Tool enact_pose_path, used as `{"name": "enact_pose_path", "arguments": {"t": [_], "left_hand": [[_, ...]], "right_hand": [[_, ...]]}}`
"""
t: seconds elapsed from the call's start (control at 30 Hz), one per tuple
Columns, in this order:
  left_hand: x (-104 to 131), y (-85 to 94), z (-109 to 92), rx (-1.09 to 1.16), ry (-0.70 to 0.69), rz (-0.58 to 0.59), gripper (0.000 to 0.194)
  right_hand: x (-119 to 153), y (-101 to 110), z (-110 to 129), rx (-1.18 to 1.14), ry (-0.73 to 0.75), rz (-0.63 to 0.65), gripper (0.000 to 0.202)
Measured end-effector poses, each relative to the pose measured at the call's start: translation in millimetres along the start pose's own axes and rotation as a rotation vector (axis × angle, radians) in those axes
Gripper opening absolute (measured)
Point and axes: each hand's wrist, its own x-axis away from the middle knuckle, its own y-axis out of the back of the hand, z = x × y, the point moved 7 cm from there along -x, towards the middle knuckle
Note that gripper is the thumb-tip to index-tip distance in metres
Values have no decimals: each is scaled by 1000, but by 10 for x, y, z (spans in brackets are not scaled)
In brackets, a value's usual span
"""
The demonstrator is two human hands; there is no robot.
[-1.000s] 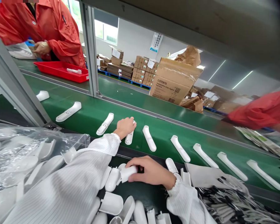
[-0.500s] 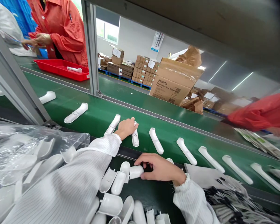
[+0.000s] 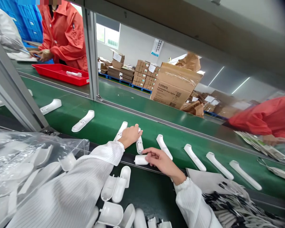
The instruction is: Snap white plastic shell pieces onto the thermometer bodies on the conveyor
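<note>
In the head view, the left hand rests curled over a long white plastic thermometer body lying on the green conveyor belt, fingers pressing it down. The right hand pinches a small white plastic cap at the belt's near edge, just beside that body. More white caps lie on the dark tabletop below. A red tray sits beyond the belt.
</note>
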Motion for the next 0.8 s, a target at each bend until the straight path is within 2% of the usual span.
{"name": "enact_pose_path", "arguments": {"t": [0.1, 0.17, 0.23, 0.37, 0.43, 0.6, 0.7, 0.8], "left_hand": [[-13, -65, -51, 14, -3, 1, 41], [-31, -111, -83, 30, 4, 6, 40], [-52, -152, -120, 43, 6, 13, 39], [-94, -209, -213, 58, -18, 15, 37], [-111, -227, -254, 60, -13, 10, 37], [-136, -253, -374, 52, 17, 22, 34], [-144, -248, -467, 52, 16, 38, 33], [-152, -244, -548, 53, 30, 60, 32]], "right_hand": [[-118, 164, -251, -172, -93, -260, 38], [-146, 199, -351, -185, -138, -314, 41], [-134, 212, -345, -63, -134, -295, 42], [-22, 269, -99, 523, 2, -324, 23], [22, 285, -10, 728, 22, -358, 13], [36, 321, -2, 921, -86, -399, 19], [42, 316, 8, 1023, -85, -347, 20], [75, 340, 44, 1012, -25, -277, 15]]}}
